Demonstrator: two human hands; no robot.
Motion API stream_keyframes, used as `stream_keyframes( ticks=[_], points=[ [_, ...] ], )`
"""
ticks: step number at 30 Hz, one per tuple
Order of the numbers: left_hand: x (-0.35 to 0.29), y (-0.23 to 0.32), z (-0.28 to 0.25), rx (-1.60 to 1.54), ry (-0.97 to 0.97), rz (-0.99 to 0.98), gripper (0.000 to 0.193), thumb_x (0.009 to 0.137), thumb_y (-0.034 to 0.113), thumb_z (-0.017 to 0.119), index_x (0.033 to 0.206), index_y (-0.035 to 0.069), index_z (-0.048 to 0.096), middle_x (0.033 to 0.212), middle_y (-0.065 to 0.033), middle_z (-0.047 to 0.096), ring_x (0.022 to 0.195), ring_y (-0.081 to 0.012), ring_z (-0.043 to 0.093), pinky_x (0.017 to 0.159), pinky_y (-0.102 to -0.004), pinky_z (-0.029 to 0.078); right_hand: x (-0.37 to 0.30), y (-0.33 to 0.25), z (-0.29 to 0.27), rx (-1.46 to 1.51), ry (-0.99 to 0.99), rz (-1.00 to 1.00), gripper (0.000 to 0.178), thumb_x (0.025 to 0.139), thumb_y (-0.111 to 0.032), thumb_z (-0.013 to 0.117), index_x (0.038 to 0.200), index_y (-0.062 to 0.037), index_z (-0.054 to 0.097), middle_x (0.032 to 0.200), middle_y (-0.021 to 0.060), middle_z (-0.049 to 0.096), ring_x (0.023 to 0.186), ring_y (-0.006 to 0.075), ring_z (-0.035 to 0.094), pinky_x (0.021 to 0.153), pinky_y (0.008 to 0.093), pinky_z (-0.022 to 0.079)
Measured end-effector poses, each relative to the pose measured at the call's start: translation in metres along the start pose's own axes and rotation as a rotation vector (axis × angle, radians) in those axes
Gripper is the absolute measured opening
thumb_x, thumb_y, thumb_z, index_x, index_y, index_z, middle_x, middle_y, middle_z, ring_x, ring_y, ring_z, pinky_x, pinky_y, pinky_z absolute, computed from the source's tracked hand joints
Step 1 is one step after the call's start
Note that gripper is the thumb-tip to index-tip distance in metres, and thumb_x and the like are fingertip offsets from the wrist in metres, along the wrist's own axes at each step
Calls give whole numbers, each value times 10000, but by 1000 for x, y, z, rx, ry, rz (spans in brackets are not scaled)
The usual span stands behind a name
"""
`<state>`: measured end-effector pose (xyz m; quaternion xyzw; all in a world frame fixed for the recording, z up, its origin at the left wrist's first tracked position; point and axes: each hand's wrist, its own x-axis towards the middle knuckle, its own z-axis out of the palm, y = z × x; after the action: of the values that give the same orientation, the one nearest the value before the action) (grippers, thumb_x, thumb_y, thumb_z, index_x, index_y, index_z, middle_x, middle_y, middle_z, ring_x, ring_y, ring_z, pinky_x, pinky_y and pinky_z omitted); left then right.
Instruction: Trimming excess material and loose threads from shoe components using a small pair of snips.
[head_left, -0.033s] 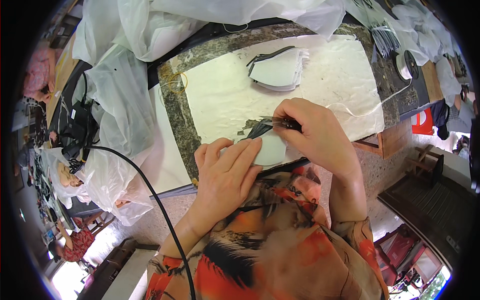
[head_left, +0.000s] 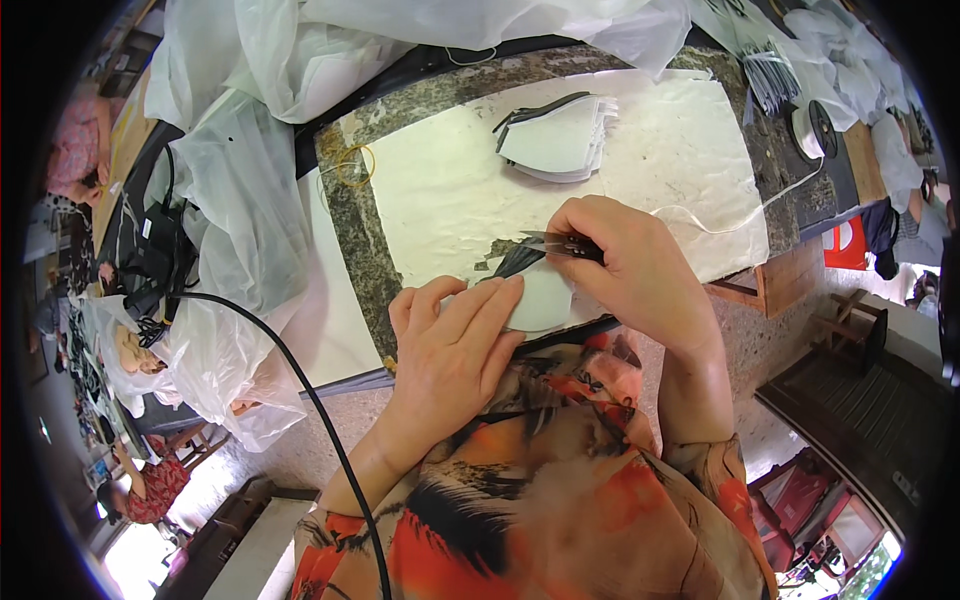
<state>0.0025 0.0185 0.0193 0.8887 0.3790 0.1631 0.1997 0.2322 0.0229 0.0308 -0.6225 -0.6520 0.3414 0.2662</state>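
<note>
Right hand (head_left: 635, 265): grip pinching black-handled snips (head_left: 579, 248).
Left hand (head_left: 447, 335): grip spread over pale panel (head_left: 541, 309).
Panel stack (head_left: 555, 143): on white sheet (head_left: 432, 185).

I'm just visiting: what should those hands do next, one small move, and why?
Probably ease the left hand slightly back: its fingertips rest on the pale piece, close to where the right hand holds the cutter with its blade at the black strip.

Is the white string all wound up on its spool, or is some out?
Some is out: a strand trails from the spool and curves onto the pale sheet, while more white stays wound.
</note>
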Motion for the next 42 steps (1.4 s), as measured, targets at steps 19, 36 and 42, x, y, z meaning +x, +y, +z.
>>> stream_keyframes(
  ticks=[19, 36, 42],
  points=[
    [22, 11, -18, 21, -164, -12, 515, 801, 161, 751, 1299, 115, 628, 1100, -42, 639, 1064, -295, 530, 996, -455, 358, 3, 19, -6, 87, 19, 103, 212, 872, -198, 658, 975, -12, 649, 914, 192, 632, 877, 391, 618, 778, 448, 491],
    [37, 17, -23, 109, -258, 22, 575, 759, 139, 748, 1316, 128, 607, 964, -49, 567, 1006, -273, 536, 944, -447, 374, -3, 32, -6, 88, 27, 175, 182, 861, -147, 667, 929, 21, 648, 814, 131, 639, 741, 246, 626, 706, 348, 490],
    [36, 17, -22, 112, -239, 21, 581, 753, 139, 748, 1318, 137, 615, 962, -47, 568, 990, -278, 539, 937, -445, 379, -5, 37, 2, 28, 68, 138, 193, 862, -167, 675, 935, 10, 659, 816, 139, 644, 730, 258, 629, 692, 348, 491]
  ],
)
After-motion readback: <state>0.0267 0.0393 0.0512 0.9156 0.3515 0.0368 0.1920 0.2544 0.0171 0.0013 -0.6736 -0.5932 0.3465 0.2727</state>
